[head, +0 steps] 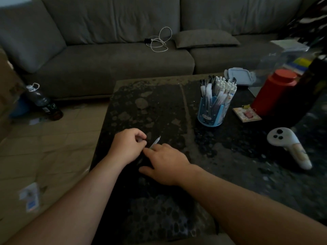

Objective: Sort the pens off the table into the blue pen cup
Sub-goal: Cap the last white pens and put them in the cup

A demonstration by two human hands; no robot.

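Note:
A white pen (155, 142) lies slanted near the table's front left, its tip pointing up and right. Its lower end is hidden under the fingers of my right hand (165, 165), which is spread low over the table with the index finger touching the pen; whether it grips the pen is hidden. My left hand (128, 145) is curled right beside it, fingertips closed close to the pen's lower end. The blue pen cup (211, 112) stands upright further back to the right, packed with several white and black pens (219, 87).
A white game controller (288, 147) lies at the right. A red canister (274, 91), a small card (246, 114) and a grey lidded box (238, 76) stand behind the cup. A grey sofa (115, 62) with a white cable (160, 40) is behind; a dark bottle (44, 102) stands on the floor.

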